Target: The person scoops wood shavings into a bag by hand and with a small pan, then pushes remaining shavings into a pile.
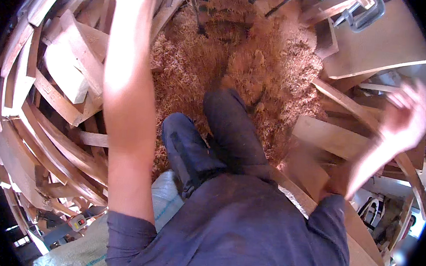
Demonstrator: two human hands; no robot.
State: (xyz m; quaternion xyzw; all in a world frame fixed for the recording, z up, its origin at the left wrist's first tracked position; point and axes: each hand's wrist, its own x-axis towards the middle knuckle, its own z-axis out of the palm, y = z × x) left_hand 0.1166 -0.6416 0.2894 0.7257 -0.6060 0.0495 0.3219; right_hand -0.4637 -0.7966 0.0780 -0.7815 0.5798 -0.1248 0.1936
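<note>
My left forearm [130, 94] stretches straight up the picture, past the wood on the left. Its hand lies beyond the upper edge, so what it holds or touches is hidden. Out to the right, my right hand [409, 118] is raised over stacked boards, smeared by motion. Its fingers look loosely apart, and I make out nothing in them. The nearest thing to it is a narrow wooden strip [346, 103]. Between my arms, a thick heap of reddish-brown wood shavings [294, 74] lies around my dark-trousered legs.
Curved and straight wood pieces [58, 104] pile up on the left. A metal clamp [369, 18] and a broad pale panel [384, 38] are at the upper right. A white woven sack [167, 196] lies beside my hip. A small switch box [77, 222] shows at the lower left.
</note>
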